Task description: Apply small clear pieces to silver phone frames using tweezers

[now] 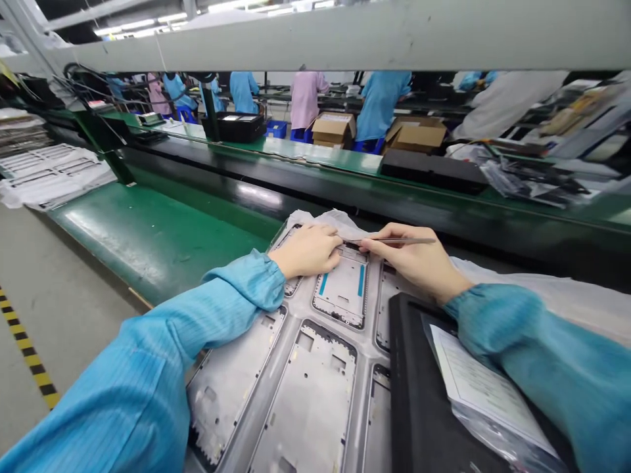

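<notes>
My right hand (414, 256) pinches a slim metal tool that looks like tweezers (407, 241), its tip at the top end of a phone mid-frame (345, 289) with two blue strips. My left hand (310, 249) lies palm down over the upper left of that frame, fingers slightly bent and partly hidden. That frame sits in a recess of a translucent plastic tray (293, 325). Other silvery phone frames fill the recesses around it, one larger in view at the front (310, 401) and another at the left (236, 381).
A black case (414, 394) with a bagged paper sheet (478, 368) covers the tray's right side. White sheeting (542, 295) lies behind my right arm. Beyond are a green bench (148, 230), a dark conveyor belt (256, 190), cardboard boxes (335, 126) and several seated workers.
</notes>
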`<state>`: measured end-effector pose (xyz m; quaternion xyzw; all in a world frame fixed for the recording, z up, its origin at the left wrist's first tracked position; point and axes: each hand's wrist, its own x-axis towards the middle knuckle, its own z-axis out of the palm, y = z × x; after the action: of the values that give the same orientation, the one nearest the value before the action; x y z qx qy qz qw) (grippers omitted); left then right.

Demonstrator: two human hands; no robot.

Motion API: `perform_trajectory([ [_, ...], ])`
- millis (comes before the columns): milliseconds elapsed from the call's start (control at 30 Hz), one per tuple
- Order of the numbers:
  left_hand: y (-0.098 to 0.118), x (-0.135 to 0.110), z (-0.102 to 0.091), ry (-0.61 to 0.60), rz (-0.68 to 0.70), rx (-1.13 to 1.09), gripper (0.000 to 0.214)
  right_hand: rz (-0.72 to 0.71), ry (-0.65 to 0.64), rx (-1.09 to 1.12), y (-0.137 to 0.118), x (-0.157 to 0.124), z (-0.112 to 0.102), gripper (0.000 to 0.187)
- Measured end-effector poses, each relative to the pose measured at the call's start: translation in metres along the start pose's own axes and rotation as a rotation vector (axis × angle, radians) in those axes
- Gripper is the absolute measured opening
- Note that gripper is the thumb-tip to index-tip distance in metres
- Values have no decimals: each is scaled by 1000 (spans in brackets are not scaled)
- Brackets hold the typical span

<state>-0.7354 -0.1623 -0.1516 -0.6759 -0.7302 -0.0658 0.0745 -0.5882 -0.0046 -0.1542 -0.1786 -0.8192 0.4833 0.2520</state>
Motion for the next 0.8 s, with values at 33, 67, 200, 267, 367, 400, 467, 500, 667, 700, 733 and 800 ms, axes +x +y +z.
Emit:
perform_trajectory([
  [33,0,0,0,-3,-1,8,37,-6,-3,-4,-1,0,0,61],
  [67,1,0,0,-6,0,15,37,-12,-9,-9,-2,-1,1,61],
  [200,0,-1,2,-12,16,46,37,-10,44,-35,0,0,-3,62],
  [267,0,-1,3,-22,32,62,36,3,117,-40,3,1,-7,59],
  [367,2,-1,3,-40,55,85,35,27,200,0,6,3,-13,51],
  [400,2,0,2,-43,61,93,35,29,215,14,6,3,-14,49],
  [467,4,0,1,-48,68,106,35,22,225,25,5,4,-14,49],
  [500,5,0,1,-50,70,111,34,17,223,25,5,4,-14,49],
  [667,5,0,-1,-55,73,120,35,2,237,25,5,8,-14,48],
  [700,4,1,-1,-55,70,120,35,-5,246,27,5,9,-16,48],
  [733,3,1,0,-54,64,120,35,-12,257,28,4,10,-18,48],
  [800,2,1,0,-47,54,116,35,-24,275,30,1,10,-25,46],
])
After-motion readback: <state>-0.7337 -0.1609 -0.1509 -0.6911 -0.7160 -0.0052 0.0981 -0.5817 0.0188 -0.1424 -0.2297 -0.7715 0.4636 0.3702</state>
